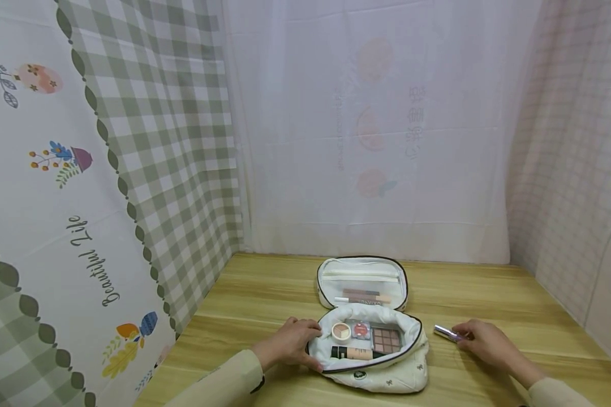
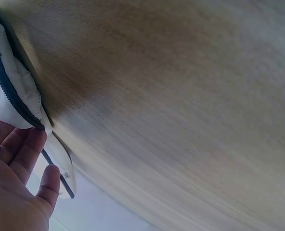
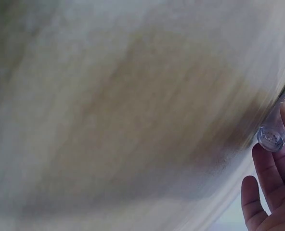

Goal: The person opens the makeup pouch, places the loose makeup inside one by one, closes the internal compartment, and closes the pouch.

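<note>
An open white makeup bag (image 1: 371,380) holds a round compact (image 1: 341,332), a small red-and-clear compact (image 1: 361,330), a palette (image 1: 386,340) and a foundation tube (image 1: 355,353). Its raised lid has slim tubes in a clear pocket. My left hand (image 1: 291,343) holds the bag's left rim; in the left wrist view the fingers of that hand (image 2: 17,168) touch the bag's zipper edge (image 2: 15,103). Right of the bag, my right hand (image 1: 489,342) pinches a silver-capped slim tube (image 1: 445,333) at the table. Its clear end (image 3: 271,136) shows beside the right hand (image 3: 275,192) in the right wrist view.
The wooden table (image 1: 265,288) extends around the bag. A checked and printed curtain (image 1: 168,113) hangs at the left, a white curtain (image 1: 305,141) behind the table and another curtain (image 1: 580,169) at the right.
</note>
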Demonstrator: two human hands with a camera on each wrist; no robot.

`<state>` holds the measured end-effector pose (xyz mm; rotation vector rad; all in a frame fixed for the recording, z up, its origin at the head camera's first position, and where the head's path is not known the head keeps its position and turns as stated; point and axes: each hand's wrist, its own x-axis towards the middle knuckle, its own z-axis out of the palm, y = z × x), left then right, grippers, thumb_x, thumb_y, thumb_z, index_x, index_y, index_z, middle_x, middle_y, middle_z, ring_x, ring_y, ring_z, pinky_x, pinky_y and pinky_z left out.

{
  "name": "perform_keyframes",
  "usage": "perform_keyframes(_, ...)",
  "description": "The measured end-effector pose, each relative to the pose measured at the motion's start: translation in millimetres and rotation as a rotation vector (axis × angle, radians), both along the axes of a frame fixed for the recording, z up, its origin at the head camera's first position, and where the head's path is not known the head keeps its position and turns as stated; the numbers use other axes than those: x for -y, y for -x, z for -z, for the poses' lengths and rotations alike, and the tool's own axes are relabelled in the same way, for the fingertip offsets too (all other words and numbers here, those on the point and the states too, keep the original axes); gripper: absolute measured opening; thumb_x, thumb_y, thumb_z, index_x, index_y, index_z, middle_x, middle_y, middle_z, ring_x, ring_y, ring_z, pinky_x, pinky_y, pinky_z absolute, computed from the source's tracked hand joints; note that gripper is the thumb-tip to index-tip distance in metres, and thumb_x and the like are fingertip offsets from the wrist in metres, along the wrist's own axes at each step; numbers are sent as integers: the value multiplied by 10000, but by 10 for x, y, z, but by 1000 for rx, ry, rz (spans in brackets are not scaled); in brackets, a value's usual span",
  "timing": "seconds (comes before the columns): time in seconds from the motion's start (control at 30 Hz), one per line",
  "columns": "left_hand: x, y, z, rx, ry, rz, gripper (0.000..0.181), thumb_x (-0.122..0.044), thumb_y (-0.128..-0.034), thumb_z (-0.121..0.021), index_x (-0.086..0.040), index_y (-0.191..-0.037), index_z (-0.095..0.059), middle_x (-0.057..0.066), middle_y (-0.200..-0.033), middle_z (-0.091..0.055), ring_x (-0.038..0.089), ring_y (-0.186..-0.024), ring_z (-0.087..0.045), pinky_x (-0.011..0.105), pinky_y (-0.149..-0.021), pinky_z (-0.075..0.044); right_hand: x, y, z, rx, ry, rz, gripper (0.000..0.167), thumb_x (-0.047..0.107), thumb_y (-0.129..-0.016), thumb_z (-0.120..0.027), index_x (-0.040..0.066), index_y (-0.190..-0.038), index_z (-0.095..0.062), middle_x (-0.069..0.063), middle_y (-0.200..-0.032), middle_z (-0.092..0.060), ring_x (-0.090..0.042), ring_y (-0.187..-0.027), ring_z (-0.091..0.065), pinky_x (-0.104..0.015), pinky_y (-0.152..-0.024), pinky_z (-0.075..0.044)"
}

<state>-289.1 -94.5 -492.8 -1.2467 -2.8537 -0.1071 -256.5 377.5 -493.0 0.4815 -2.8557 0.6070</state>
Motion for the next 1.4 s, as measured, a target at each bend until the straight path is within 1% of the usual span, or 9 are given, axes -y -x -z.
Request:
perform_keyframes(0.17, -1, 14, 18, -3, 1, 2, 797, -655, -732, -764, -128, -1317, -644, -46, -1325, -572, 96, -1233, -513, 326, -957, -369, 4, -4, -4, -10, -24, 1, 229, 71, -784, -779, -3, -998, -742, 14, -863, -674, -140, -772, -615, -370, -694, -510)
perform_keyframes(0.4, -1, 12, 16, -20, -1, 11, 791, -659, -731, -762, -130, -1309, -649, -48, -1315, -576, 97, -1220, -524, 324, -949, -376, 7, -13, -29, 23, -23, 37, 235, 44, -813, -746, -36, -1033, -730, -29, -888, -686, -205, -798, -628, -416, -713, -518)
perform_keyframes(0.53, 1, 11, 14, -26, -6, 13, 786, -654, -729, -767, -131, -1304, -652, -48, -1312, -577, 93, -1216, -527, 319, -942, -377, 11, -10, -52, -4, -21, 47, 226, 37, -823, -738, -41, -1034, -728, -40, -874, -684, -216, -786, -623, -436, -702, -514)
perform_keyframes(0.63, 5, 11, 14, -27, -6, 15, 787, -655, -730, -766, -130, -1305, -651, -46, -1312, -577, 93, -1215, -527, 316, -941, -375, 12, -12, -64, -24, -17, 54, 218, 44, -832, -734, -26, -1038, -734, -30, -871, -682, -194, -784, -615, -423, -698, -509)
perform_keyframes(0.83, 13, 1, 11, -27, -7, 17, 788, -651, -731, -768, -125, -1306, -650, -46, -1308, -576, 93, -1215, -526, 312, -939, -374, 12, -4, -108, -21, 29, 58, 215, 54, -851, -709, 1, -1058, -736, -16, -881, -679, -137, -777, -580, -387, -677, -487)
perform_keyframes(0.9, 14, -2, 10, -30, -12, 17, 786, -645, -728, -775, -123, -1302, -651, -46, -1305, -578, 93, -1212, -528, 309, -942, -373, 14, 12, -124, -20, 27, 63, 218, 53, -848, -707, 3, -1058, -739, -4, -873, -674, -118, -760, -564, -362, -656, -474)
perform_keyframes(1.03, 14, -5, 10, -37, -18, 19, 789, -642, -720, -783, -121, -1298, -654, -44, -1301, -583, 94, -1206, -533, 304, -949, -371, 23, 50, -155, -11, 25, 65, 228, 53, -858, -701, -23, -1071, -732, -15, -876, -680, -121, -755, -558, -352, -637, -460)
perform_keyframes(1.27, 14, -11, 3, -36, -24, 25, 791, -641, -721, -782, -118, -1300, -653, -42, -1300, -582, 97, -1202, -536, 306, -947, -375, 98, 95, -213, -38, 16, 68, 226, 66, -865, -720, -9, -1078, -737, -3, -881, -663, -126, -763, -556, -342, -626, -448)
perform_keyframes(1.4, 14, -13, 2, -37, -23, 24, 790, -642, -722, -781, -118, -1301, -652, -43, -1299, -581, 97, -1203, -534, 308, -949, -375, 163, 110, -264, -42, 17, 61, 235, 72, -871, -717, -27, -1084, -733, -17, -886, -669, -137, -759, -557, -337, -614, -444)
